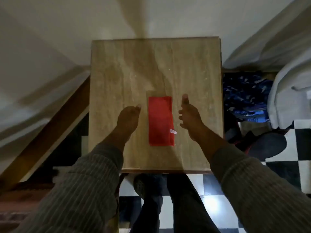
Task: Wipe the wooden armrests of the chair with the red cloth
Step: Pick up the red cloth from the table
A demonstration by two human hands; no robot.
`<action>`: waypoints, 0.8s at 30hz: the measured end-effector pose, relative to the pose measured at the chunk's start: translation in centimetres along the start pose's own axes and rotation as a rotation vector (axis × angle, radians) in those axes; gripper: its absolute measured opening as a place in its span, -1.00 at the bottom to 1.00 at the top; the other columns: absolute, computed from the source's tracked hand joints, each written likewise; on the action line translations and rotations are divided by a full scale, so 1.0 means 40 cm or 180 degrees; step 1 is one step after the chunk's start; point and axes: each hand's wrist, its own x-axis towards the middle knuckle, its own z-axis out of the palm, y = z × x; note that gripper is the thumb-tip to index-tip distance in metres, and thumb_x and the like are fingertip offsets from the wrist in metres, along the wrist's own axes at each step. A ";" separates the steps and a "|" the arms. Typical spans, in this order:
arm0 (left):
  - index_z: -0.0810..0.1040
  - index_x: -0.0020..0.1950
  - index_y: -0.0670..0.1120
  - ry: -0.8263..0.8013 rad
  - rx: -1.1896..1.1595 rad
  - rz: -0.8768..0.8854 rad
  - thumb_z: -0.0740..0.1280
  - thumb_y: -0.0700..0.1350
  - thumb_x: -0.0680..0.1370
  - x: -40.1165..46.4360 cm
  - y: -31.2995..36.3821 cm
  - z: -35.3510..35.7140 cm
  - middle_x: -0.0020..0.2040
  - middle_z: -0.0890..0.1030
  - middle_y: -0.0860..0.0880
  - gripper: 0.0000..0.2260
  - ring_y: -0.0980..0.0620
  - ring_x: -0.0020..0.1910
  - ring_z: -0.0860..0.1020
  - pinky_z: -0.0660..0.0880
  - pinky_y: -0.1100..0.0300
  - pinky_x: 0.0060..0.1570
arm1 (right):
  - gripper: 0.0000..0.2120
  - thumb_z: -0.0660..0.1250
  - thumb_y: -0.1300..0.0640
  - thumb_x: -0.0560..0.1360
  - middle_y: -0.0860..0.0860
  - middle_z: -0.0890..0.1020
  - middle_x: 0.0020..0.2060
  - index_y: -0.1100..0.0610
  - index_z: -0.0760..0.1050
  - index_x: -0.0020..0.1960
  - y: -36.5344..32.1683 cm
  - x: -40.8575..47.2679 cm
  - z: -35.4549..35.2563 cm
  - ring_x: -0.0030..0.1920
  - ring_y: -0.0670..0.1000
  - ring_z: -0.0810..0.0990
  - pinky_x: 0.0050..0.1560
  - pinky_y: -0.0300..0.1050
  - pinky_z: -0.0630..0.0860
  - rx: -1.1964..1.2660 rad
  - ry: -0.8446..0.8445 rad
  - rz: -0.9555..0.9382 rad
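A red cloth, folded into a long rectangle with a small white tag on its right edge, lies flat on a pale wooden table top. My left hand hovers just left of the cloth, fingers curled loosely, holding nothing. My right hand is just right of the cloth with fingers spread and thumb pointing away from me, also holding nothing. Neither hand touches the cloth. A slanted wooden beam at the left may be part of the chair; I cannot tell.
The table stands against a white wall. A white sheet-covered bed is at the right, with a blue patterned bag and dark shoes below it. The floor is black-and-white checkered. My legs are under the table's near edge.
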 end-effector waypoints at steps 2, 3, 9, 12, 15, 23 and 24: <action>0.56 0.13 -0.07 -0.0123 0.0040 -0.0063 0.25 0.07 0.62 0.037 -0.031 0.043 0.16 0.59 -0.10 -0.75 -0.14 0.18 0.56 0.49 -0.14 0.29 | -0.57 0.08 -0.33 0.56 0.12 0.62 -0.16 -0.03 0.49 -0.16 0.023 0.044 0.015 -0.05 0.17 0.61 0.08 0.11 0.53 -0.0111 0.0065 -0.0048; 0.53 0.26 -0.12 -0.0194 0.0165 -0.0088 0.25 0.04 0.62 0.069 -0.060 0.073 0.23 0.57 -0.12 -0.69 -0.14 0.20 0.55 0.49 -0.11 0.29 | -0.59 0.12 -0.25 0.58 0.09 0.59 -0.23 0.01 0.50 -0.22 0.052 0.083 0.026 -0.11 0.14 0.58 0.03 0.11 0.53 -0.0212 0.0057 -0.0037; 0.47 0.13 -0.11 0.0209 0.0658 0.0276 0.35 0.03 0.56 0.157 -0.124 0.176 -0.06 0.53 0.02 -0.74 0.04 -0.14 0.49 0.42 0.14 -0.12 | -0.68 0.35 0.03 0.52 0.30 0.61 -0.27 0.26 0.53 -0.26 0.128 0.182 0.079 -0.23 0.25 0.61 -0.02 0.27 0.59 -0.0637 0.0129 -0.0324; 0.47 0.06 -0.08 0.0217 0.0491 0.0294 0.35 -0.03 0.57 0.163 -0.134 0.194 -0.14 0.50 0.08 -0.83 0.07 -0.16 0.49 0.41 0.22 -0.23 | -0.78 0.36 0.14 0.48 0.22 0.61 -0.34 0.19 0.52 -0.31 0.143 0.196 0.096 -0.26 0.21 0.62 -0.08 0.21 0.60 -0.0813 0.0272 -0.0456; 0.55 0.09 -0.15 0.0046 0.0101 0.0131 0.32 -0.05 0.59 0.151 -0.142 0.173 0.00 0.63 -0.06 -0.81 -0.04 -0.02 0.60 0.57 0.04 -0.01 | -0.92 0.34 0.17 0.51 0.11 0.68 -0.17 0.15 0.59 -0.10 0.153 0.194 0.113 -0.13 0.12 0.67 -0.01 0.17 0.62 -0.0737 0.0218 -0.0458; 0.50 0.15 -0.08 0.0150 -0.1145 -0.0198 0.29 -0.08 0.62 0.001 -0.188 0.003 0.11 0.62 -0.13 -0.86 -0.14 0.09 0.61 0.57 -0.24 0.14 | -0.80 0.29 0.07 0.57 0.04 0.66 0.03 0.08 0.55 0.16 0.099 0.055 0.225 0.03 0.07 0.64 0.10 0.19 0.60 -0.0971 -0.0182 -0.0800; 0.50 0.15 -0.07 0.0194 -0.1230 -0.0167 0.29 -0.08 0.62 -0.023 -0.203 -0.024 0.11 0.63 -0.11 -0.86 -0.13 0.09 0.62 0.57 -0.24 0.14 | -0.82 0.29 0.06 0.57 0.03 0.66 0.03 0.06 0.54 0.14 0.093 0.028 0.242 0.03 0.06 0.64 0.09 0.20 0.60 -0.0992 -0.0243 -0.0877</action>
